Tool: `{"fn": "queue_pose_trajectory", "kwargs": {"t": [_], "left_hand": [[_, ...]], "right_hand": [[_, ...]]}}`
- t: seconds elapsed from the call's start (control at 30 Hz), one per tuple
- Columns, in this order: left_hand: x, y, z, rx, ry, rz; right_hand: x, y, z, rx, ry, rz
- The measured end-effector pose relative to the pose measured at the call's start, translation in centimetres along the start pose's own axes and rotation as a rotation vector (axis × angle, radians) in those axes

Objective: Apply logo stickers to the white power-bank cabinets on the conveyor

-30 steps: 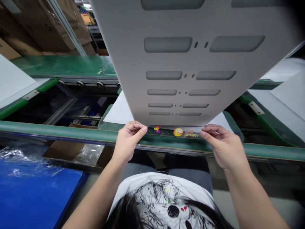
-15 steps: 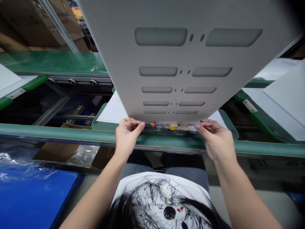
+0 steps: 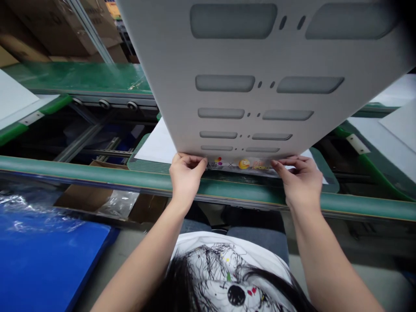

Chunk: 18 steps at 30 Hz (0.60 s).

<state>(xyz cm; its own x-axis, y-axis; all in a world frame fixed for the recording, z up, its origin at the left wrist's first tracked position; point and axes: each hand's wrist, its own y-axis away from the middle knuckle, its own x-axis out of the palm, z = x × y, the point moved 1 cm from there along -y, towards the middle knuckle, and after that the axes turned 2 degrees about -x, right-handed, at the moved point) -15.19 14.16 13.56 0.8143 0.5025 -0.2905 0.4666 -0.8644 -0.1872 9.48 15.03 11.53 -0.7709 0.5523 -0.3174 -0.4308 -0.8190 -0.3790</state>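
Observation:
A large pale grey panel (image 3: pixel 182 60) with rows of slot-shaped recesses rises tilted in front of me. Its lower edge rests low over a green ribbed tray (image 3: pixel 152 167) and a white sheet (image 3: pixel 159 143). My left hand (image 3: pixel 186 175) pinches that lower edge at the left, thumb towards me. At the right end my right hand (image 3: pixel 300 180) grips it the same way, fingers tucked behind. Between the hands runs a printed strip (image 3: pixel 243 164) with colourful logos along the edge. Whether the strip is part of the panel I cannot tell.
A green rail (image 3: pixel 81 171) crosses in front of me. More trays with white sheets stand left (image 3: pixel 16 108) and right (image 3: pixel 390 147). Behind is a green conveyor belt (image 3: pixel 87 80) with cardboard boxes (image 3: pixel 55 30) beyond. Below left are an open carton (image 3: pixel 81 199) and a blue surface (image 3: pixel 48 260).
The panel fills more of the view's top and its lower edge shows more of the printed logos. Both hands keep their pinch; the view has shifted slightly.

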Motion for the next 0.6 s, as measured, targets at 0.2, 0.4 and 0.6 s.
{"fn": "queue_pose_trajectory", "kwargs": {"t": [0.2, 0.4, 0.6], "left_hand": [[0.3, -0.3, 0.8, -0.007, 0.059, -0.022], [0.4, -0.5, 1.1, -0.022, 0.099, -0.035], [0.5, -0.6, 1.1, 0.0, 0.069, -0.027]], "right_hand": [[0.2, -0.2, -0.4, -0.016, -0.009, -0.009], [0.4, -0.2, -0.6, -0.003, -0.018, -0.013], [0.4, -0.3, -0.1, 0.018, -0.021, -0.015]]}}
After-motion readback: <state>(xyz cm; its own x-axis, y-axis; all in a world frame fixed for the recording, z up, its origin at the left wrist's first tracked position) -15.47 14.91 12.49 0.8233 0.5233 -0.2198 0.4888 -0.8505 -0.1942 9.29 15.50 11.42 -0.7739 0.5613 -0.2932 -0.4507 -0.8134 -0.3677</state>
